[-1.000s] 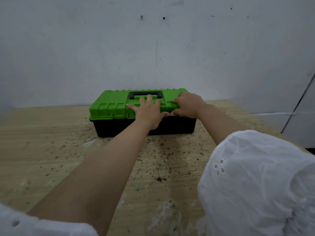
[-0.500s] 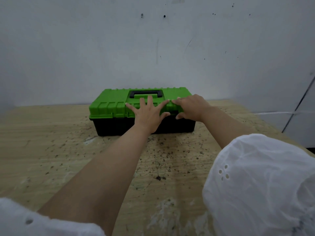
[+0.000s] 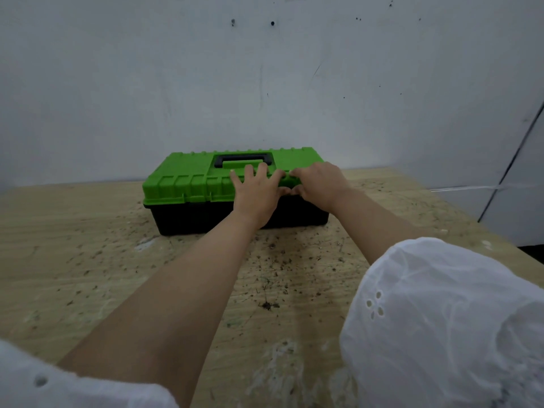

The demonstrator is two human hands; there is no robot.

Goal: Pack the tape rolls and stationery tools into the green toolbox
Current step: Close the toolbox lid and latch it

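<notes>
The green toolbox [image 3: 182, 184] stands at the back of the wooden table, close to the wall, with its green lid down on the black base and a black handle [image 3: 243, 158] lying flat on top. My left hand [image 3: 255, 192] lies flat on the lid's front middle, fingers spread. Just to its right, my right hand [image 3: 319, 181] rests on the lid's front right part with fingers curled over the front edge. No tape rolls or stationery tools are in sight.
The wooden table [image 3: 88, 260] is stained with dark specks and white patches. A grey-white wall [image 3: 265, 83] rises right behind the toolbox. The table's right edge [image 3: 471, 228] drops off beside a white panel.
My right hand has slid a little to the right and forward along the lid, its fingers now curled at the front edge. The left hand stays spread on the lid.
</notes>
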